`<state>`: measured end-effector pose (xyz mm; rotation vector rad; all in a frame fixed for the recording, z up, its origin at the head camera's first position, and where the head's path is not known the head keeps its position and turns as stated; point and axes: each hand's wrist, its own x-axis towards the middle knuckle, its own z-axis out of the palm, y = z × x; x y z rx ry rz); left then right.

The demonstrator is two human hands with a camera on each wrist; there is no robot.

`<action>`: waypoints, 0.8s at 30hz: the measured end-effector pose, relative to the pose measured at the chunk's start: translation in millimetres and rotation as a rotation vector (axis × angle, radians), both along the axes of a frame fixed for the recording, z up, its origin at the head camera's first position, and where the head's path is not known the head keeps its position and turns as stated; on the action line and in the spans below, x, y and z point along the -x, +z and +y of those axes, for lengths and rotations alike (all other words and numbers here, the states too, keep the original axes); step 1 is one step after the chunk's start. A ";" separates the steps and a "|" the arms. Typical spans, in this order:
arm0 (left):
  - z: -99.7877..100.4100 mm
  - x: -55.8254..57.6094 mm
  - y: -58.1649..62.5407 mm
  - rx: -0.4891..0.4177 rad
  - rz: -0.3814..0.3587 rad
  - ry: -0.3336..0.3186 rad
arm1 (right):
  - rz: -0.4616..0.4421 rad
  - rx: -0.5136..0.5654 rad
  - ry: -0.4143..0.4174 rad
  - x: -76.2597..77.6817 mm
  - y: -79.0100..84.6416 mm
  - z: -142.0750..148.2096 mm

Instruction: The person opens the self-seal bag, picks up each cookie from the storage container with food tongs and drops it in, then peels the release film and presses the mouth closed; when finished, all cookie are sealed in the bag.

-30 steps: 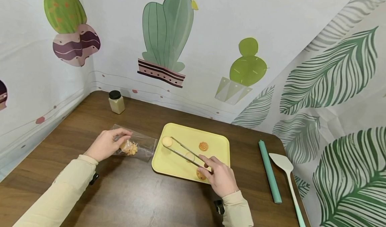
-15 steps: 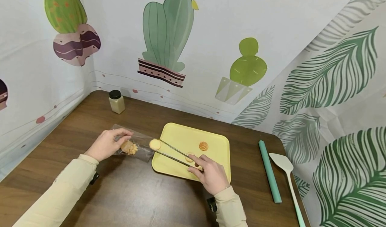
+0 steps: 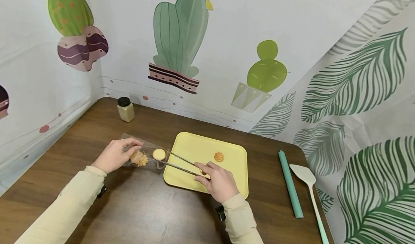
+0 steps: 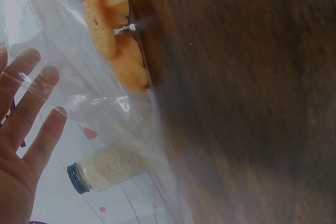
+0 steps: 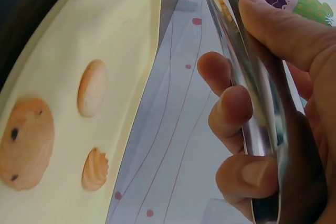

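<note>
My left hand [image 3: 118,154] pinches a clear plastic bag [image 3: 154,169] at the left of the tray. Inside the bag lie several cookies [image 4: 102,30], seen through the film, some with ridged edges. In my right hand [image 3: 218,181] are metal tongs [image 5: 262,103], gripped between thumb and fingers. The far ends of the tongs hold a round pale cookie [image 3: 159,154] flat, overlapping the right part of the bag in the head view. On the yellow tray [image 3: 191,143] sit a swirled cookie [image 3: 219,157], an oval-looking pale cookie [image 5: 92,88] and a chocolate-chip cookie [image 5: 26,145].
A jar with a black lid [image 3: 125,110] stands near the back left corner of the wooden table [image 3: 146,208]. To the right lie a teal rolling pin [image 3: 290,184] and a white spatula [image 3: 304,174]. Patterned cloth walls border the table behind and at the sides.
My right hand has moved left with the tongs, carrying the pale cookie from over the tray's left edge to the bag. The left hand and bag have stayed in place.
</note>
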<state>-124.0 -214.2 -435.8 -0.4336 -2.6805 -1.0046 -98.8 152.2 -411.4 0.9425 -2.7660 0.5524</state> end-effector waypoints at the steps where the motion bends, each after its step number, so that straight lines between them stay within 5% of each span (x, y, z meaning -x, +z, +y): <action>1: 0.0 -0.3 -0.2 -0.001 -0.001 0.000 | 0.002 -0.006 0.004 0.4 0.5 -1.5; 24: -0.4 -2.8 1.6 -0.014 -0.038 -0.005 | -0.012 -0.045 0.046 10.5 -1.2 -22.8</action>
